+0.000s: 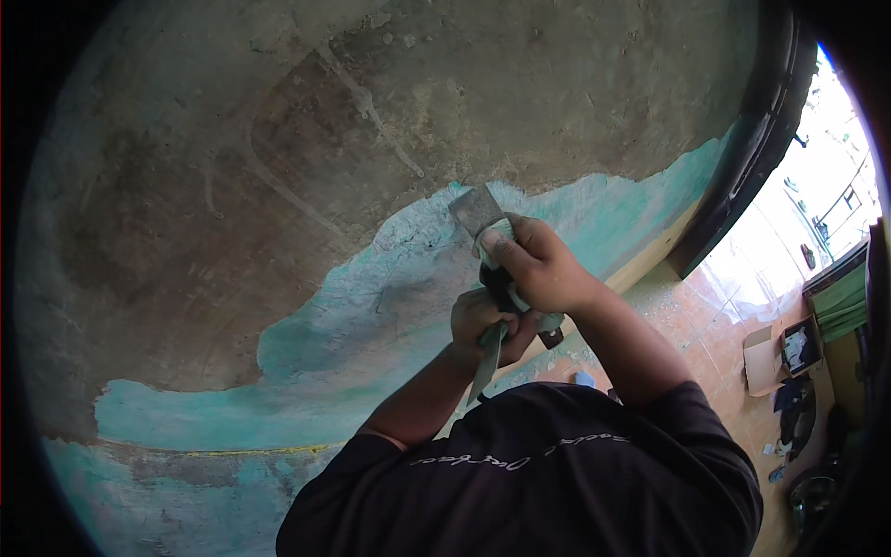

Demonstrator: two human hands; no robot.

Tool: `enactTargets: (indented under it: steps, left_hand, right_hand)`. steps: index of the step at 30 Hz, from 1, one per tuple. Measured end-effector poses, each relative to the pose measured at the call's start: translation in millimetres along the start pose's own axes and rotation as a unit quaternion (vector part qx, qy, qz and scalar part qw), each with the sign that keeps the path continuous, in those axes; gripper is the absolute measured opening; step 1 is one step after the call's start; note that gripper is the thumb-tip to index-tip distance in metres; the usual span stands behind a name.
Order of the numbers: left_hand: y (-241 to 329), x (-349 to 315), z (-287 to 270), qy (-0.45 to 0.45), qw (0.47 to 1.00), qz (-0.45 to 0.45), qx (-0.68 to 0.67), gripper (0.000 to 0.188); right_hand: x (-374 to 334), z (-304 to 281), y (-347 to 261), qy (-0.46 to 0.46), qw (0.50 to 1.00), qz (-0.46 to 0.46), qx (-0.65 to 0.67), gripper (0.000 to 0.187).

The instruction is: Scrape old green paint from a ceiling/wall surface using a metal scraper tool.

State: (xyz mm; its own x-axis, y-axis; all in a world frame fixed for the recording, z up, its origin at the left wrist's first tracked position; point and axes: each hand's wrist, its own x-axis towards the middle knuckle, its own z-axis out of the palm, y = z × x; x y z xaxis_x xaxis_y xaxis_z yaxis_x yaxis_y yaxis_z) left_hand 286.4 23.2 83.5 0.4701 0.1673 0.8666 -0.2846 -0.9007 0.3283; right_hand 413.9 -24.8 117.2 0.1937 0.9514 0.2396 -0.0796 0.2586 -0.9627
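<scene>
My right hand [548, 269] is closed round the upper part of a scraper, its thumb on pale wrapping [496, 236] near the base of the blade. The scraper's broad grey metal blade [477, 208] points up toward the wall's ragged paint edge. Whether it touches the wall I cannot tell. Just below, my left hand [478, 320] is closed on a flat-bladed tool [489, 360], whose grey blade points down toward me. A black handle [499, 286] shows between the hands. A dark handle end [551, 338] sticks out at the left hand's right side.
The wall has bare grey-brown plaster [186, 232] above peeling turquoise paint [325, 362]. A dark frame [733, 200] borders a bright opening at right. Paint chips lie on the tiled floor [705, 343]. Further right are an open cardboard box [763, 362] and green cloth [840, 311].
</scene>
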Motion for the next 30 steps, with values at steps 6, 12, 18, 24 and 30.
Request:
enactTargets:
  steps: [6, 12, 18, 24, 30]
  left_hand:
    - [-1.7, -20.3, 12.4, -0.036, 0.999, -0.039, -0.003, 0.037]
    - [-4.0, -13.6, 9.6, -0.016, 0.999, -0.038, -0.012, 0.034]
    - [-0.7, -8.6, 17.2, -0.025, 0.998, -0.047, -0.018, 0.033]
    - [8.9, -19.5, 12.9, -0.004, 0.998, -0.057, 0.025, 0.034]
    - [19.9, -23.9, 12.6, -0.025, 0.999, -0.041, -0.019, 0.032]
  right_hand:
    - [0.6, -4.2, 6.0, -0.025, 1.0, 0.015, -0.011, 0.027]
    - [5.4, -7.9, -3.6, -0.045, 0.998, 0.024, -0.032, 0.028]
    - [1.0, -13.7, 0.1, -0.043, 0.998, 0.034, -0.005, 0.028]
    - [-3.1, -4.0, 1.3, -0.046, 0.998, 0.049, -0.008, 0.03]
    - [-22.2, -1.3, 14.6, -0.037, 0.999, 0.031, -0.001, 0.027]
